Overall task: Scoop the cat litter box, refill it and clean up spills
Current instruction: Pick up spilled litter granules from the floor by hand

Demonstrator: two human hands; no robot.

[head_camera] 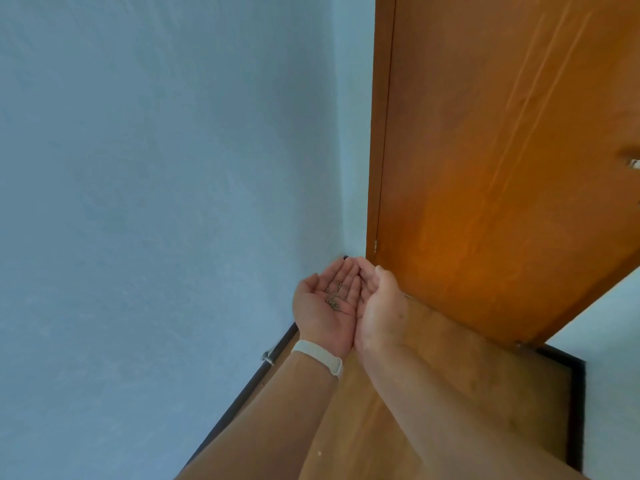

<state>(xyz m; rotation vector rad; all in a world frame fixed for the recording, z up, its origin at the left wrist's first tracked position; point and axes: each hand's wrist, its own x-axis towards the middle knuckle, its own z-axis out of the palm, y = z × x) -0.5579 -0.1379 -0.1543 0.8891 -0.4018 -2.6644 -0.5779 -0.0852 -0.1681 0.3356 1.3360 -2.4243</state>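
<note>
Head view: a blue wall (138, 202) fills the nine o'clock side, with a dark baseboard (242, 389) at its foot. Just below centre the left hand (322, 317), wearing a white wristband (318, 355), lies palm up with relaxed fingers, and a few litter granules (333, 299) rest on it. The right hand (381, 306), loosely cupped, touches its three o'clock edge. A wooden door (502, 168) stands at two o'clock.
</note>
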